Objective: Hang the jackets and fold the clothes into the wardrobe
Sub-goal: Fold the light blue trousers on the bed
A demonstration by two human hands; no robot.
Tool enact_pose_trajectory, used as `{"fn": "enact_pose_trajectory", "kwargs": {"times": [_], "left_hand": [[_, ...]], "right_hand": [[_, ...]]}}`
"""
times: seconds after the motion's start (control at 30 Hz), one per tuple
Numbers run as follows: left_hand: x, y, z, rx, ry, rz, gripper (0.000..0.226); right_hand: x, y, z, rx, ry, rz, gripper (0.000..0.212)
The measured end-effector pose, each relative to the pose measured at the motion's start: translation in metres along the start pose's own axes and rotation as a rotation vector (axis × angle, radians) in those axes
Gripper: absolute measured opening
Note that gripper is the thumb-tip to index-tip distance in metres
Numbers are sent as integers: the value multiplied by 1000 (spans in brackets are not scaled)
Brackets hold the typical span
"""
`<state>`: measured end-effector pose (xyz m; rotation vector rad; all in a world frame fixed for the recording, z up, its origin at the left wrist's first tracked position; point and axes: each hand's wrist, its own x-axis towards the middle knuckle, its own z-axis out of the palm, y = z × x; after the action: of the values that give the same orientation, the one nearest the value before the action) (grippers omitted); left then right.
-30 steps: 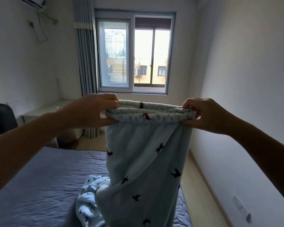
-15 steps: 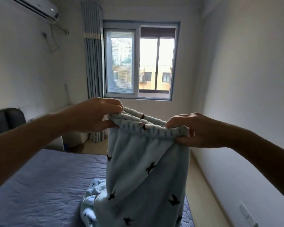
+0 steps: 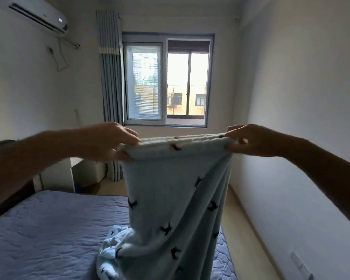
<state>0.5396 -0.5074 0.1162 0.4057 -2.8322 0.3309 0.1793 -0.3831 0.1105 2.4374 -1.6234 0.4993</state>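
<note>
We are at the folding step, with one garment in hand: pale blue fleece trousers [image 3: 176,199] printed with small dark bird shapes, held up in the air over the bed [image 3: 49,229]. Our left hand [image 3: 109,141] pinches the left end of the ribbed waistband [image 3: 180,143], fingers curled over the top of it. Our right hand [image 3: 253,141] pinches the right end the same way, and the band is drawn taut and level between the two. The cloth hangs straight down from the band, and its lower part runs onto the mattress near the bed's right edge. A crumpled heap [image 3: 111,245] of the same print lies there; whether it is the trouser legs or a second piece we cannot tell. We judge that the trousers are being squared up ahead of the first fold, so this piece is at an early stage. The next move, as we read it, calls for bringing the two hands together so that one leg lies on the other. The other option is to lay the piece flat on the bare part of the bed toward its left edge and smooth it there. The fleece looks soft and limp, so it will likely sag out of line unless both pinches are firm until it is laid down.
</note>
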Motion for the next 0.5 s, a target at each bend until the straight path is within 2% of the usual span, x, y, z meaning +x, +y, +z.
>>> {"fn": "enact_pose_trajectory", "kwargs": {"times": [0.1,0.2,0.27,0.33,0.43,0.5], "left_hand": [[-10,-15,-8,36,34,-108,9],[5,-9,-2,12,45,-61,10],[17,-9,-1,-60,115,-125,16],[30,-8,-6,-249,161,-256,11],[50,-5,-15,-788,147,-387,15],[62,-4,-19,-941,269,-402,24]], "right_hand": [[-4,5,-6,-62,91,-16,23],[4,-7,-8,-37,104,-64,8],[12,-12,-10,87,204,-16,22],[20,-17,-13,177,342,35,31],[32,-24,-20,301,483,92,23],[39,-23,-23,542,540,163,32]]}}
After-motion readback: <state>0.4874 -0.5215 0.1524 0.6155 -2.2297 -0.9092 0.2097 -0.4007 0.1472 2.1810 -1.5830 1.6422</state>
